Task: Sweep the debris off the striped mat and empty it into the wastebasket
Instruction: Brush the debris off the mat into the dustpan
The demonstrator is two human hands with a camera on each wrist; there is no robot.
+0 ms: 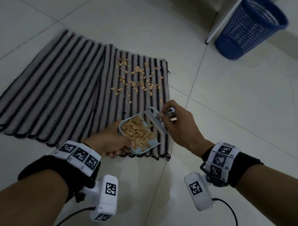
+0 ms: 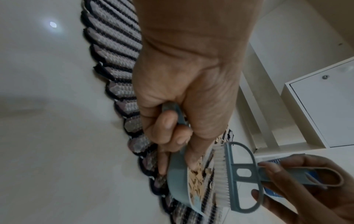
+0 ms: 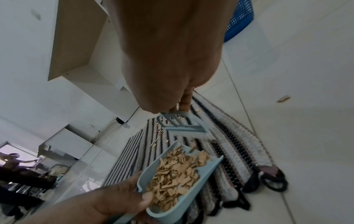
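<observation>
A striped mat (image 1: 54, 86) lies on the tiled floor, with tan debris chips (image 1: 135, 77) scattered over its right part. My left hand (image 1: 110, 142) grips the handle of a pale blue dustpan (image 1: 147, 147) heaped with chips (image 3: 178, 171), held just above the mat's near right corner. My right hand (image 1: 178, 124) grips the handle of a small grey-blue brush (image 2: 235, 177), whose white bristles (image 2: 220, 174) face the pan's mouth. A blue mesh wastebasket (image 1: 248, 29) stands on the floor at the far right.
A white furniture panel (image 1: 225, 19) stands beside the basket, and a white cabinet (image 2: 321, 106) is near the mat's far edge. One stray chip (image 3: 283, 98) lies on the tiles right of the mat. Cables hang from both wrist cameras.
</observation>
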